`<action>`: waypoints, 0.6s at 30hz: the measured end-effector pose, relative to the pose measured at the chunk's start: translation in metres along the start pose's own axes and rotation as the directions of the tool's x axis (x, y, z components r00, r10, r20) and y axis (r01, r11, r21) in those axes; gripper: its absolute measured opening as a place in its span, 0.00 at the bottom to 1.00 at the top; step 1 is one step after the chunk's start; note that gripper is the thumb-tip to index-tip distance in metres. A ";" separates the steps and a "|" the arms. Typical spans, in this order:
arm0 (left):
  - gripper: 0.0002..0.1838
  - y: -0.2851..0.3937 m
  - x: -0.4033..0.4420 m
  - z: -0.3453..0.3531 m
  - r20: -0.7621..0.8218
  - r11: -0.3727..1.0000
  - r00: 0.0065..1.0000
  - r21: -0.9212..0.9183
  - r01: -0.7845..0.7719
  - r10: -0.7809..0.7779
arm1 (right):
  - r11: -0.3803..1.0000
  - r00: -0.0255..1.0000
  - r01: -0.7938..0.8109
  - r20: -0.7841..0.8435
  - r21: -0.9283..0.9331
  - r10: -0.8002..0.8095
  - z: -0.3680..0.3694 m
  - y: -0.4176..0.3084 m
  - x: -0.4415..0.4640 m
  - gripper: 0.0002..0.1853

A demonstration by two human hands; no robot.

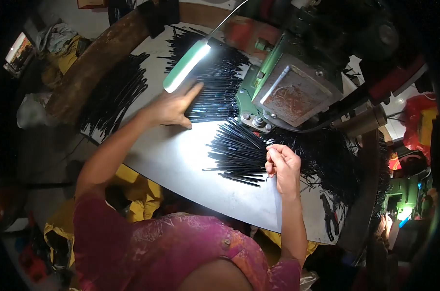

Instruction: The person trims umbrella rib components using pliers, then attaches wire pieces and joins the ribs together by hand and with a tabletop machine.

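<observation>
My left hand [170, 107] lies with fingers spread at the left ends of a wide row of thin black rods [215, 94]. Its thumb points down toward the bare tabletop. My right hand [284, 167] is closed in a pinch at the right end of a looser heap of black rods [239, 150]; what the fingertips hold, if anything, is too small to make out. Between the two groups of rods stands the green base of a machine [253, 109], its metal foot close to the rod ends.
A lit lamp [187, 65] hangs above the rods. More black rods lie in a bundle [115, 94] at left and a tangled pile [326, 165] at right. Pliers [329, 218] rest near the right edge. A raised rim [98, 53] borders the table. Another person's hand [386, 225] shows far right.
</observation>
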State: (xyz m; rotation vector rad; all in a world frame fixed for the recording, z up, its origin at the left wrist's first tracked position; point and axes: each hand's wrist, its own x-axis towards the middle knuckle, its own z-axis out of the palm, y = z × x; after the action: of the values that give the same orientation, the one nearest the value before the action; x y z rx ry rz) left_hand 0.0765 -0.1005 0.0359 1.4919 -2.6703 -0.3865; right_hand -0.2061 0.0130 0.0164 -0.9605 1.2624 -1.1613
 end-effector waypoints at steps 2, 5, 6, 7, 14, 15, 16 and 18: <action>0.56 -0.009 0.029 0.011 0.052 0.998 0.997 0.007 -0.060 0.059 | 1.000 1.000 0.005 -0.019 -0.010 -0.005 -0.001 0.000 -0.004 0.06; 0.55 -0.006 0.058 -0.005 0.202 0.997 0.979 0.062 -0.040 0.026 | 1.000 0.999 -0.001 -0.042 -0.012 0.001 -0.007 0.003 -0.008 0.06; 0.55 -0.011 0.064 -0.005 0.162 0.997 0.986 0.052 -0.055 0.046 | 1.000 0.999 -0.009 -0.052 -0.007 0.009 -0.008 0.005 -0.009 0.06; 0.53 -0.014 0.070 -0.006 0.160 0.997 0.987 0.060 -0.042 0.032 | 1.000 0.998 -0.013 -0.055 -0.008 0.013 -0.010 0.007 -0.009 0.06; 0.47 -0.022 0.081 0.005 0.137 0.984 0.990 0.178 -0.012 -0.013 | 1.000 1.000 -0.006 -0.029 -0.004 0.006 -0.004 0.009 -0.009 0.06; 0.47 -0.023 0.079 0.006 0.138 0.984 0.990 0.180 -0.013 -0.013 | 1.000 1.000 -0.005 -0.029 -0.001 0.005 -0.004 0.009 -0.009 0.06; 0.43 -0.025 0.074 0.008 0.119 0.991 0.993 0.132 -0.019 0.003 | 1.000 1.000 0.002 -0.024 -0.007 -0.002 -0.006 0.011 -0.009 0.06; 0.39 -0.022 0.065 0.012 0.102 0.996 0.995 0.084 -0.027 0.019 | 1.000 1.000 0.008 -0.021 -0.011 -0.008 -0.008 0.012 -0.011 0.06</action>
State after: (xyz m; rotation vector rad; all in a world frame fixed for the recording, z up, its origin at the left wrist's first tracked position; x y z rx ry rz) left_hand 0.0586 -0.1640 0.0142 1.5014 -2.8138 -0.3600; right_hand -0.2118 0.0261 0.0059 -0.9644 1.2835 -1.1749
